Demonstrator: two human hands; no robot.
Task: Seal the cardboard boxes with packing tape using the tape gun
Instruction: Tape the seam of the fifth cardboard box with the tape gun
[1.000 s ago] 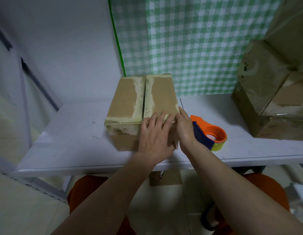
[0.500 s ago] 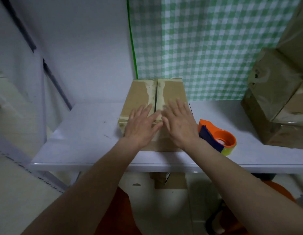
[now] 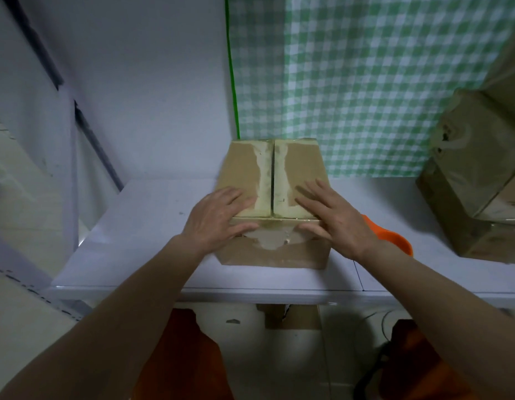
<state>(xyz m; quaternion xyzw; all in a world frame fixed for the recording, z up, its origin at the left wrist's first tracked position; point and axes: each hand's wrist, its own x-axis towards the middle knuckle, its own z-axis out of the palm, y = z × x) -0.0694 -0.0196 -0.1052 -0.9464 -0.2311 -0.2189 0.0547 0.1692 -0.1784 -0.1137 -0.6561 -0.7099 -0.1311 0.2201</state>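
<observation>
Home packing corner, white table (image 3: pixel 152 226), gingham curtain (image 3: pixel 365 82) (green-white), stacked boxes (image 3: pixel 475 180)

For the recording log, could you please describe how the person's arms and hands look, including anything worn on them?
Both forearms are bare right down to the frame's lower edge, with no sleeves in view. The left hand and right hand wear no gloves, and no rings, watch, bracelet or markings show on either hand or wrist. Orange clothing shows below the arms.
</observation>
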